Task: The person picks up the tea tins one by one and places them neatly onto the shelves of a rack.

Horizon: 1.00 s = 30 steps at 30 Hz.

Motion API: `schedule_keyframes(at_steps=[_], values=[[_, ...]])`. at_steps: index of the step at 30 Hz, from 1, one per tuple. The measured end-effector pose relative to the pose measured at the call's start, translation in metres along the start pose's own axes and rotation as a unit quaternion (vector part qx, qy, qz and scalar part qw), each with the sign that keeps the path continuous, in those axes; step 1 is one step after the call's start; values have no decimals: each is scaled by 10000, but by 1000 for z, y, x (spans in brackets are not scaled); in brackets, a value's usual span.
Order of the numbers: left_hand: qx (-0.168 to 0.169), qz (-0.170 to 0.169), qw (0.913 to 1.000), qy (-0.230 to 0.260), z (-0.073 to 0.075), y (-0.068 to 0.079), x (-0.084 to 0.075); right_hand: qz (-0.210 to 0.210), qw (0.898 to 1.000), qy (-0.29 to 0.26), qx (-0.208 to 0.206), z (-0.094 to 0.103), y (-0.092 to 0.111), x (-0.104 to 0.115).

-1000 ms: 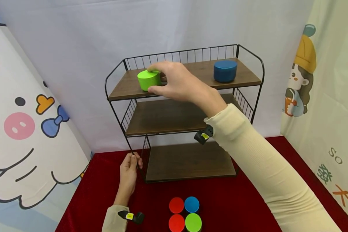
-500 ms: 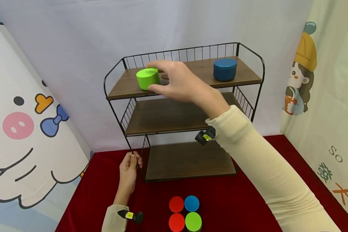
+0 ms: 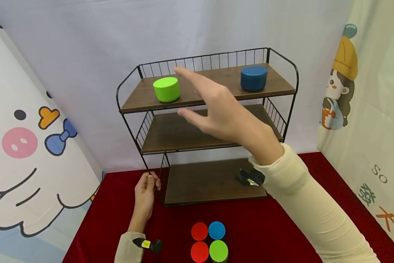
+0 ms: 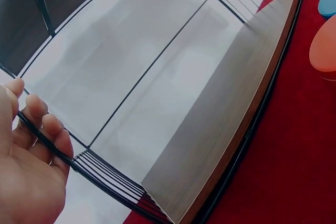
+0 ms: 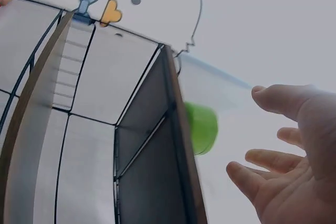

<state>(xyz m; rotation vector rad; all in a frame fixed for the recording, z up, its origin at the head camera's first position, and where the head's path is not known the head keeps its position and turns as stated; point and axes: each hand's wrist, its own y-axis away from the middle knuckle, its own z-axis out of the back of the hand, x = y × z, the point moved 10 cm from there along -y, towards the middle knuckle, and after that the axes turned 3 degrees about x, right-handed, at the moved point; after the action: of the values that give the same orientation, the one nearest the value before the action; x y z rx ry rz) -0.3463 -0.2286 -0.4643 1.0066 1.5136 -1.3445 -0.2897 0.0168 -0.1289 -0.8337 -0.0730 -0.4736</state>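
On the left of the top shelf of a three-tier rack (image 3: 213, 149) stands a round green tin (image 3: 167, 90), also seen in the right wrist view as a green tin (image 5: 201, 128). My right hand (image 3: 216, 106) hovers just right of it, apart from it, thumb and fingers spread with nothing between them. A blue tin (image 3: 253, 78) stands at the right of the same shelf. Low on the rack's front left, my left hand (image 3: 146, 188) grips the thin black upright; in the left wrist view its fingers (image 4: 44, 124) curl round that rod.
On the red cloth (image 3: 249, 233) in front of the rack, several round tins stand close together: a blue one (image 3: 217, 230), a green one (image 3: 218, 251), a red one (image 3: 199, 231) and another red one (image 3: 199, 252). Patterned curtains hang at both sides.
My right hand has let go of the green tin and drawn back to the right and down, its fingers spreading. The tin stays on the top shelf. My left hand keeps its grip.
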Motion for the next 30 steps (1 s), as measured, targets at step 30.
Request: schedule_keyframes(at_steps=[30], values=[[-43, 20, 9999, 108, -1, 1, 0, -1510, 9785, -1403, 24, -94, 176, -35]])
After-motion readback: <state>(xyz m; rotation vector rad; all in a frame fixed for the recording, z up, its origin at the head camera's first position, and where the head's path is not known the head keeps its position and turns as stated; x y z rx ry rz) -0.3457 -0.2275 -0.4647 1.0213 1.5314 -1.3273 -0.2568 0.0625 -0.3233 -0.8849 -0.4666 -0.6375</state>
